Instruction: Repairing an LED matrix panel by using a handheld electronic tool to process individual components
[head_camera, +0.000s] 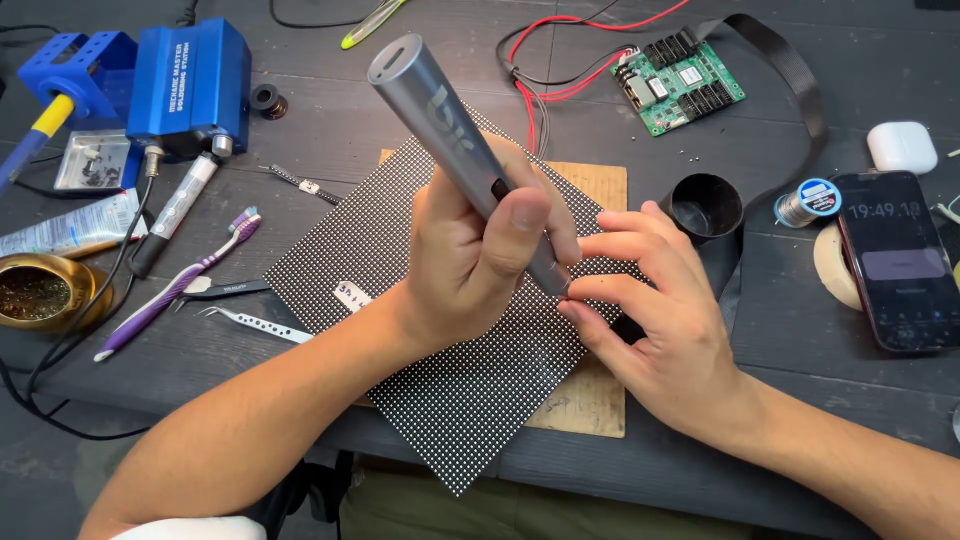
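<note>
My left hand (478, 262) grips a grey pen-shaped electric screwdriver (440, 110), its thumb over the side button and its tip pointing down at a black dotted LED panel (340, 240). The panel lies tilted on a wooden board (590, 400). My right hand (650, 310) rests on the panel's right part, and its fingertips touch the screwdriver's lower end. The tool's tip is hidden between the fingers.
A blue soldering station (190, 85), a toothbrush (180, 280), tweezers (255, 322) and a brass tin (40, 290) lie at the left. A green circuit board (680, 85) with red wires sits at the back. A black cup (708, 205), phone (895, 260) and solder spool (810, 200) are at the right.
</note>
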